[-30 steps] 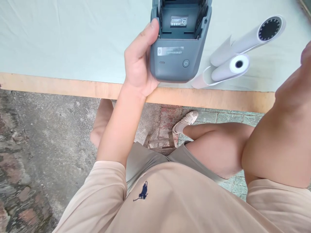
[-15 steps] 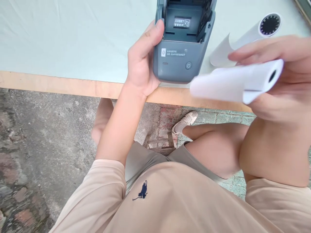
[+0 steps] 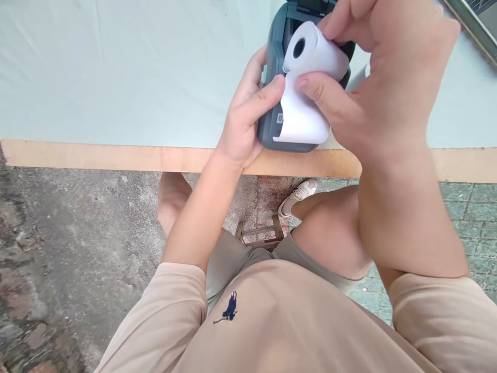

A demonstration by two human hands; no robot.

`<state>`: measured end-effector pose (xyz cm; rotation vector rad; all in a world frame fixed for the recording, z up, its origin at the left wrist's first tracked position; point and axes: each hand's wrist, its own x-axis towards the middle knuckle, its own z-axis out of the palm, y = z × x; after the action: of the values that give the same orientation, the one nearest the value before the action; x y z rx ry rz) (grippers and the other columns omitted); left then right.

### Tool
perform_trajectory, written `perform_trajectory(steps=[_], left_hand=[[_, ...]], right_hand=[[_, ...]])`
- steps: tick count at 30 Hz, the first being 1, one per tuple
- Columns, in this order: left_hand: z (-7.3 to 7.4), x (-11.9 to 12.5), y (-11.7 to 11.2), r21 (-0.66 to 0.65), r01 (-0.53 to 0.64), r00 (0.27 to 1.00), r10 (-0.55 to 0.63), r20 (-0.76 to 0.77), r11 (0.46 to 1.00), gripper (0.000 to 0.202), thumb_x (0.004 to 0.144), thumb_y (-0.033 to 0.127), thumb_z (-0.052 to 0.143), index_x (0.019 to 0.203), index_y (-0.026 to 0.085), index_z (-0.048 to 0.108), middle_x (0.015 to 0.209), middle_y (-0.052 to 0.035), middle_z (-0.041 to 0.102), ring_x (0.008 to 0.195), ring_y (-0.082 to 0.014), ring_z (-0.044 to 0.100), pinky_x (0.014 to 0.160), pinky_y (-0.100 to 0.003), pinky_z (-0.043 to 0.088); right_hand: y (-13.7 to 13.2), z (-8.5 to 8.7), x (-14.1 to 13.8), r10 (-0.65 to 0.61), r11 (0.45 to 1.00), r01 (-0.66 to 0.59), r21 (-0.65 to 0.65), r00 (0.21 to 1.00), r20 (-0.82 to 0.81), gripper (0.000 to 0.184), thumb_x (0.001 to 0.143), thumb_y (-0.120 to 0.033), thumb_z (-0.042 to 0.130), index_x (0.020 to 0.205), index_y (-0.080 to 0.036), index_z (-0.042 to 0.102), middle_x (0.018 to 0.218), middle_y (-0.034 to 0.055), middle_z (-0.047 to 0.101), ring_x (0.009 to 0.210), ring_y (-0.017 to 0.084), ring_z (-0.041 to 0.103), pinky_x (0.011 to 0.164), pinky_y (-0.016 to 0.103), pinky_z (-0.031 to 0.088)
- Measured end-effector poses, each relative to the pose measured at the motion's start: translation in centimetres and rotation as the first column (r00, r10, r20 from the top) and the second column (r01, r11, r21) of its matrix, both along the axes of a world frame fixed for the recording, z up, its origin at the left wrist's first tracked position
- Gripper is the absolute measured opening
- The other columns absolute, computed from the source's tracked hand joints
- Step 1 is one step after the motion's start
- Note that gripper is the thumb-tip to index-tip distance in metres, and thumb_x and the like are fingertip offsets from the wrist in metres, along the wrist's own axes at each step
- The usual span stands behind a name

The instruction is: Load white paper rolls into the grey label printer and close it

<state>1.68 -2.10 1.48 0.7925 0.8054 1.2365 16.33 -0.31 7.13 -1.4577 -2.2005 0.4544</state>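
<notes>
My left hand (image 3: 248, 109) grips the side of a dark blue-grey portable label printer (image 3: 267, 127), thumb on its front face. The printer's lid is raised at the top, and its paper bay is mostly hidden. My right hand (image 3: 373, 77) is closed on a white paper roll (image 3: 320, 54) with a dark core hole, its fingers on the top and its thumb on the loose sheet. That roll sits over the printer's bay, tilted; whether it rests inside I cannot tell. The loose end of the paper hangs down over the printer's front, covering most of it.
A pale cloth (image 3: 135, 72) covers the table, whose wooden front edge (image 3: 116, 155) runs across the view. Behind my right hand another white roll (image 3: 359, 77) is mostly hidden. A metal-framed edge (image 3: 471, 31) crosses the upper right. Below are my legs and a small wooden stool (image 3: 262, 233).
My right hand has brought the paper roll leftward and up over the printer and turned it. The loose paper now lies across the printer's front. The printer has shifted slightly right and tilted.
</notes>
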Motion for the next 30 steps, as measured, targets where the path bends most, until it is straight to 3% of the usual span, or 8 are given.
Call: perform_trajectory(steps=[6,12,15,18,21,24,28,30], left_hand=[[0.1,-0.1,-0.1,-0.043,0.004,0.998,-0.007,-0.068,0.999,0.032,0.079,0.041,0.052,0.109,0.030,0.055,0.092,0.0012,0.055,0.107,-0.0219,0.062,0.079,-0.030,0.054],[0.0,-0.3,0.0,-0.023,0.010,0.999,-0.011,-0.045,1.000,0.030,0.081,0.036,0.052,0.109,0.028,0.055,0.097,0.0024,0.056,0.114,-0.0237,0.059,0.082,-0.031,0.052],[0.1,-0.4,0.1,0.042,0.047,0.999,-0.046,-0.027,0.998,0.026,0.085,0.026,0.044,0.109,0.024,0.055,0.100,0.0022,0.056,0.122,-0.0257,0.054,0.082,-0.033,0.051],[0.3,-0.4,0.1,0.014,0.025,1.000,-0.025,-0.009,1.000,0.025,0.084,0.032,0.046,0.106,0.027,0.057,0.102,0.0003,0.061,0.123,-0.0271,0.053,0.084,-0.033,0.054],[0.7,-0.4,0.0,-0.071,-0.028,0.999,0.026,-0.028,0.997,0.029,0.082,0.040,0.049,0.107,0.029,0.058,0.099,-0.0027,0.065,0.120,-0.0284,0.053,0.089,-0.035,0.054],[0.6,-0.5,0.1,-0.008,0.005,0.999,-0.005,-0.046,1.000,0.030,0.084,0.030,0.043,0.110,0.025,0.056,0.096,-0.0014,0.062,0.123,-0.0279,0.051,0.086,-0.038,0.053],[-0.1,-0.7,0.3,0.044,0.072,0.996,-0.069,-0.049,0.996,0.031,0.070,0.023,0.058,0.100,0.030,0.060,0.093,0.0004,0.063,0.115,-0.0243,0.056,0.069,-0.027,0.056],[-0.3,-0.7,0.3,0.016,0.034,0.999,-0.033,-0.031,0.999,0.028,0.067,0.025,0.057,0.095,0.028,0.061,0.091,0.0000,0.063,0.111,-0.0244,0.059,0.065,-0.025,0.056]], right_hand=[[-0.2,0.7,0.8,-0.001,0.984,-0.031,0.178,0.984,0.181,0.035,0.078,-0.044,0.057,0.105,-0.022,0.053,0.094,-0.0005,0.052,0.100,0.018,0.054,0.084,0.034,0.043],[0.2,1.4,0.0,-0.013,1.000,0.014,-0.001,0.947,0.321,0.039,0.076,-0.038,0.060,0.112,-0.029,0.048,0.107,-0.0059,0.057,0.111,0.023,0.049,0.095,0.044,0.042],[0.3,1.1,-0.2,0.017,1.000,-0.015,-0.006,0.965,0.263,0.035,0.078,-0.035,0.057,0.111,-0.026,0.050,0.108,-0.0046,0.057,0.108,0.020,0.052,0.092,0.036,0.045],[0.2,0.6,0.3,0.070,0.987,-0.095,0.127,0.980,0.186,0.032,0.086,-0.042,0.043,0.105,-0.018,0.055,0.102,-0.0005,0.056,0.100,0.013,0.055,0.089,0.028,0.044],[-0.2,-0.2,0.9,0.127,0.949,-0.173,0.263,0.975,0.183,0.039,0.089,-0.048,0.034,0.097,-0.018,0.057,0.097,0.0007,0.054,0.101,0.014,0.053,0.093,0.031,0.043],[-0.4,-1.2,1.2,0.159,0.928,-0.205,0.311,0.973,0.167,0.034,0.087,-0.049,0.039,0.090,-0.021,0.058,0.100,-0.0011,0.056,0.106,0.017,0.048,0.094,0.037,0.042],[-0.3,-1.3,1.5,0.176,0.919,-0.210,0.334,0.976,0.130,0.033,0.086,-0.046,0.042,0.089,-0.017,0.058,0.098,0.0010,0.056,0.103,0.016,0.050,0.096,0.036,0.042],[-0.1,-0.9,1.5,0.137,0.975,-0.141,0.170,0.990,0.036,0.035,0.086,-0.048,0.040,0.097,-0.020,0.057,0.103,0.0005,0.052,0.112,0.017,0.048,0.103,0.037,0.038]])
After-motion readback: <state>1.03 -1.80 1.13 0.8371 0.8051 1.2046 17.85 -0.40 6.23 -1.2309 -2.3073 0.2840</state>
